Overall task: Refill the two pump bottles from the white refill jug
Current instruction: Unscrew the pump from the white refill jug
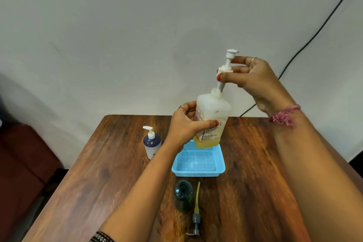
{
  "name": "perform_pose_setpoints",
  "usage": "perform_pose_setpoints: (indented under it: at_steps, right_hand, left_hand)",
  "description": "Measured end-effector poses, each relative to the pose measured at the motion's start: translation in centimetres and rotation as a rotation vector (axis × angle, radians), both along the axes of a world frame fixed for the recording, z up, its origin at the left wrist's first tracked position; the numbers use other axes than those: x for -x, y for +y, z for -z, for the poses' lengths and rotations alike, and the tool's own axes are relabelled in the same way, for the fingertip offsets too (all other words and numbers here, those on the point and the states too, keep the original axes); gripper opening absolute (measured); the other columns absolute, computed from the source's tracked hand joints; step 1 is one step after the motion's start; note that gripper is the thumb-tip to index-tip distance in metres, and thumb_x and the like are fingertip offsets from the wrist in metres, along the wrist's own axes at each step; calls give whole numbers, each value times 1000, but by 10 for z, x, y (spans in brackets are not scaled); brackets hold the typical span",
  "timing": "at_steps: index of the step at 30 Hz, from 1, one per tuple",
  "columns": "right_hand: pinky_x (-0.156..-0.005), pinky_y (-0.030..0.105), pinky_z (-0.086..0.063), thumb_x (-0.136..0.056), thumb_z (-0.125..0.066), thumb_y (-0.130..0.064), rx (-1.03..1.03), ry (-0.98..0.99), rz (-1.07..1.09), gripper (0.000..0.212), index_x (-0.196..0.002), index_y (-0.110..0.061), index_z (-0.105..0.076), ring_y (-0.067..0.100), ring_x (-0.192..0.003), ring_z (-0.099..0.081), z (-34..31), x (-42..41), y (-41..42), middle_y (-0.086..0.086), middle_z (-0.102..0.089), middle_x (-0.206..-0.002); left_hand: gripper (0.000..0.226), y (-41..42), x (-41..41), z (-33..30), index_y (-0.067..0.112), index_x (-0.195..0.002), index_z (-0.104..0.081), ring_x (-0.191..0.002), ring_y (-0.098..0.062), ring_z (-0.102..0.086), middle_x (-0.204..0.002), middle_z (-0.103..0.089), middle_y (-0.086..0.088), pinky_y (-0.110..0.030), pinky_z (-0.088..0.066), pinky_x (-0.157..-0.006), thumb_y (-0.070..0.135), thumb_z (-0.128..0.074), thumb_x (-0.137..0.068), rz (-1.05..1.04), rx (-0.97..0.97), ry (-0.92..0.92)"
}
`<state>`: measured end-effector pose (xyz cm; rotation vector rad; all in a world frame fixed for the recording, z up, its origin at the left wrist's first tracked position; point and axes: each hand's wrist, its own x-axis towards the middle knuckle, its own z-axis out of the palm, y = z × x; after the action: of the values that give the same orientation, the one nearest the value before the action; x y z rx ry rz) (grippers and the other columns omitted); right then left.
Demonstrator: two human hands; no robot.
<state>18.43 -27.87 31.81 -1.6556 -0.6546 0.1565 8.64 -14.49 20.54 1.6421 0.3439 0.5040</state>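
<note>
The fingers (225, 75) of the right hand (253, 76) were closed on the collar of a white pump (225, 68), with the thumb at the front and one finger stretched to the stem under the pump head. The pump was held lifted, and only its lower tube end was seen at the open neck of the white jug (211, 118). The fingers of the left hand (186, 124) were wrapped tightly around the body of the jug, the thumb pressed across its label. The jug was held a little tilted, and a low layer of yellow liquid was seen at its bottom. Its base was just above the far edge of the blue basket (198, 171).

The basket was placed on a wooden table (255, 173) and is taken here as the landmark. To the left of the basket, near its far corner, a bottle with a dark top and a white pump (151, 144) was standing upright, its pump screwed on. In front of the basket, on the side nearer to the person, a dark green bottle (183, 195) was standing with its neck open. Just to the right of this bottle, a grey pump with a yellowish tube (196, 214) was lying flat on the table, the tube pointed towards the basket. Behind the basket, a black cable (314, 35) was hanging along the pale wall (117, 25).
</note>
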Motion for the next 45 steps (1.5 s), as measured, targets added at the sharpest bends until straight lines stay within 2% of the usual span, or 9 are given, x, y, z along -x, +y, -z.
perform_pose_setpoints:
  at_steps: [4, 8, 11, 21, 28, 35, 38, 42, 45]
  right_hand:
    - [-55, 5, -43, -73, -78, -8, -30, -10, 42, 48, -117, -10, -60, -5, -72, -66, -14, -2, -4, 1, -72, -97]
    - [-66, 17, -42, -73, -78, -14, -28, 5, 72, 46, -115, -14, -62, 4, -91, -68, -18, -4, -9, -2, -73, -100]
    - [-69, 21, -41, -73, -78, -16, -54, 19, 97, 45, -115, -13, -62, 8, -98, -67, -20, -5, -13, -2, -73, -102]
    - [-75, 24, -43, -70, -79, -24, -161, 25, 147, 44, -111, -14, -66, 8, -102, -66, -28, -15, -25, -4, -74, -100]
    - [-73, 24, -43, -71, -79, -20, -135, 35, 135, 48, -115, -11, -64, 9, -101, -67, -20, -19, -22, -3, -74, -101]
    - [-73, 23, -42, -70, -79, -22, -180, 44, 165, 28, -96, -17, -70, 8, -95, -66, -21, -29, -35, 2, -73, -105]
    - [-75, 24, -43, -70, -78, -21, -188, 45, 151, 28, -97, -17, -69, 10, -99, -66, -20, -30, -35, 1, -74, -104]
    - [-78, 25, -43, -72, -78, -21, -162, 55, 141, 32, -103, -16, -69, 9, -104, -65, -14, -31, -32, -2, -74, -102]
    - [-78, 25, -43, -70, -78, -22, -159, 76, 150, 33, -101, -16, -69, 9, -104, -65, -10, -35, -34, -1, -74, -102]
  left_hand:
    - [70, -4, 3, 6, 15, -123, -55, -94, -2, -66, -106, -65, 14, -12, -51, -65, 19, -88, -61, 9, -6, 9]
    - [72, -4, 6, 13, 15, -123, -55, -95, -2, -66, -107, -65, 11, -13, -52, -66, 16, -89, -59, 19, 10, 14]
    - [74, -2, 8, 19, 15, -123, -54, -98, -5, -66, -110, -66, 9, -16, -54, -69, 15, -90, -58, 23, 16, 18]
    - [75, 5, 9, 37, 18, -124, -53, -101, -8, -66, -114, -65, 8, -17, -54, -70, 20, -90, -58, 5, 7, 49]
    - [74, 7, 7, 43, 19, -123, -54, -101, -8, -66, -115, -65, 7, -19, -55, -72, 21, -90, -58, 6, 9, 58]
    - [77, 8, 3, 53, 19, -124, -52, -104, -9, -64, -116, -63, 7, -24, -57, -77, 22, -90, -57, 9, 9, 91]
    - [78, 6, 2, 57, 19, -124, -51, -102, -7, -64, -114, -63, 9, -20, -56, -73, 22, -90, -57, 13, 14, 107]
    - [81, 6, -1, 61, 17, -126, -52, -104, -10, -64, -118, -63, 5, -29, -58, -79, 24, -91, -55, 16, 27, 119]
    - [80, 6, -2, 62, 17, -126, -52, -105, -11, -65, -118, -63, 5, -28, -59, -79, 23, -91, -56, 14, 27, 117]
